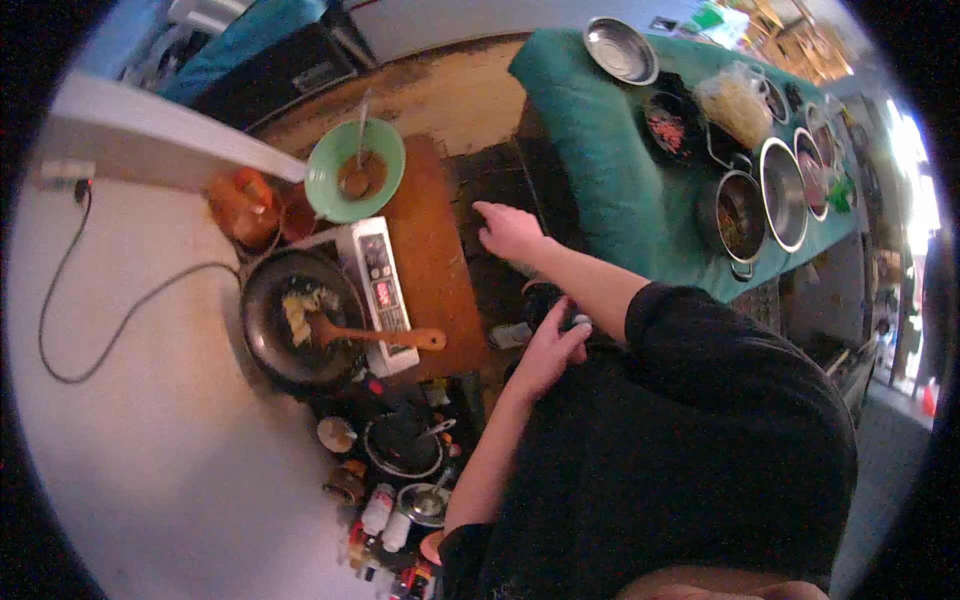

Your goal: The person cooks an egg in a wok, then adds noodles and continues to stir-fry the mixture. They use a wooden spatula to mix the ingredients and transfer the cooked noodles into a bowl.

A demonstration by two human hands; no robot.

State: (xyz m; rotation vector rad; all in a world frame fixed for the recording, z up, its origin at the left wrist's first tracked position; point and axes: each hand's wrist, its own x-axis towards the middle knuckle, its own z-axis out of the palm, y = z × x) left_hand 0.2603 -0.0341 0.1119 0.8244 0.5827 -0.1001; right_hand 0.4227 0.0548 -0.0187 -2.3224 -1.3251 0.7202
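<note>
My right hand point(511, 231) reaches out over the dark floor between two tables, index finger extended and thumb apart, with nothing visible in it. Close to my body, my left hand point(551, 349) has its fingers curled beside a dark shape with a small pale round spot; whether it grips this is unclear. Left of my hands, a dark wok point(300, 322) sits by the white control panel point(384, 292) of an electric cooktop. Yellowish food pieces point(300, 316) lie in the wok. A wooden spatula point(375, 334) rests in it, its handle across the panel.
A green bowl point(322, 180) with brown liquid and a ladle stands behind the cooktop on the wooden table point(427, 225). Pots and bottles point(379, 508) crowd the lower left. On the green-covered table point(622, 202) are a steel pot point(739, 217), basins and a noodle bag point(735, 105).
</note>
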